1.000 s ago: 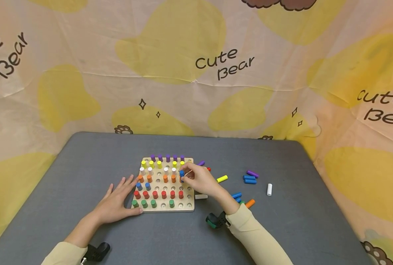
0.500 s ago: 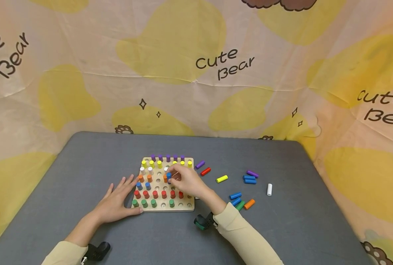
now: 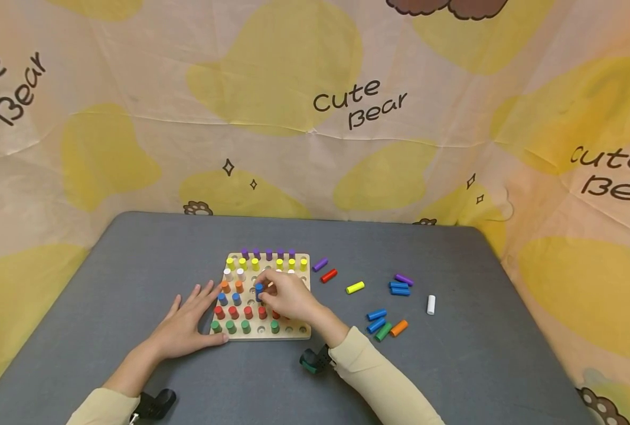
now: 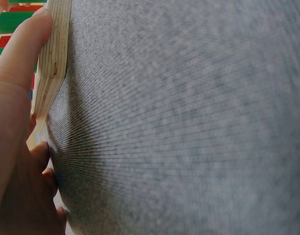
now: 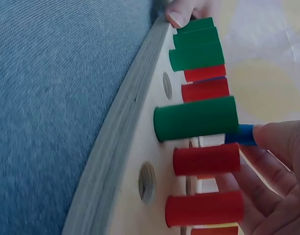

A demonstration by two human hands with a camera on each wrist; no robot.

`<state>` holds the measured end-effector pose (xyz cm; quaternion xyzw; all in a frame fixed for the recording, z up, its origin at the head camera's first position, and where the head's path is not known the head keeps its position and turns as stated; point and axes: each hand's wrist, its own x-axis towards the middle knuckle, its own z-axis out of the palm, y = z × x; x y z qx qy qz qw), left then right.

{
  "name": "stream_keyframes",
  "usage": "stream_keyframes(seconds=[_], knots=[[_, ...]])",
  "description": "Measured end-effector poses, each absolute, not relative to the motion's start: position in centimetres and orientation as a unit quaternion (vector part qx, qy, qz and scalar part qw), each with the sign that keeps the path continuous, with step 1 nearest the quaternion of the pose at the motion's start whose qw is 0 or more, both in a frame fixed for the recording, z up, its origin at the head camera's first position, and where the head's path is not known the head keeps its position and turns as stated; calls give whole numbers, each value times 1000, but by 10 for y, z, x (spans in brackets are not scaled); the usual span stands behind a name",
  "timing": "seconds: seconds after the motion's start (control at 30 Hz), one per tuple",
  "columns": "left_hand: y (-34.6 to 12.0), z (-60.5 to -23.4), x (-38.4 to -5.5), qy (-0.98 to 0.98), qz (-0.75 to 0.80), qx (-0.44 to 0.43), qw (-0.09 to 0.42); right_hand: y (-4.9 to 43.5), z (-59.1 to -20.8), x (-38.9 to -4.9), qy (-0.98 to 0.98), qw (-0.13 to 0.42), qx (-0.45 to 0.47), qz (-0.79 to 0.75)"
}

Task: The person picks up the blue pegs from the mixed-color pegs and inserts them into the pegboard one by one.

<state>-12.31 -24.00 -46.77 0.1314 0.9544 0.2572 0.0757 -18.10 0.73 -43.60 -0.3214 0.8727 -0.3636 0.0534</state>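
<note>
Head view: one wooden board (image 3: pixel 268 336) is seen on the grey bench (image 3: pixel 272 383), pegs standing in rows. Counted from far row to near: five purple pegs (image 3: pixel 269 254); six yellow pegs (image 3: pixel 255 264); white pegs (image 3: pixel 240 274), two plain, two partly covered; two orange pegs (image 3: pixel 238 287) plain; two blue pegs (image 3: pixel 236 299) plain; red pegs (image 3: pixel 248 312), four plain, one partly covered; four green pegs (image 3: pixel 231 327), three bare holes (image 3: pixel 261 330) beside them. The white, orange, blue and red rows are blocked in part by the right hand (image 3: pixel 291 297); full counts cannot be given there.

One held peg (image 3: pixel 258 290), blue, is pinched between thumb and fingers of that hand, over the board, right of the two plain blue ones. Its lower end is hidden in the right wrist view by a green peg; whether it is seated cannot be told.

Left hand (image 3: pixel 187 330): fingers spread apart at the board's left edge, thumb rested on the near corner, nothing gripped.

Eleven pegs lie on the bench to the right: four loose blue (image 3: pixel 376 314), two loose purple (image 3: pixel 320 265), one loose red (image 3: pixel 329 275), one loose yellow (image 3: pixel 355 287), one loose white (image 3: pixel 431 304), one loose green (image 3: pixel 383 332), one loose orange (image 3: pixel 399 328). Printed cloth (image 3: pixel 272 153) is hung behind.
</note>
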Motion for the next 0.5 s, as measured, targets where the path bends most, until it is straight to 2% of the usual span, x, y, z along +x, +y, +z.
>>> stream_keyframes(seconds=[0.5], knots=[[-240,-467,-123,955,254,133,72,-11,-444,-182,889,55,-320,-324]])
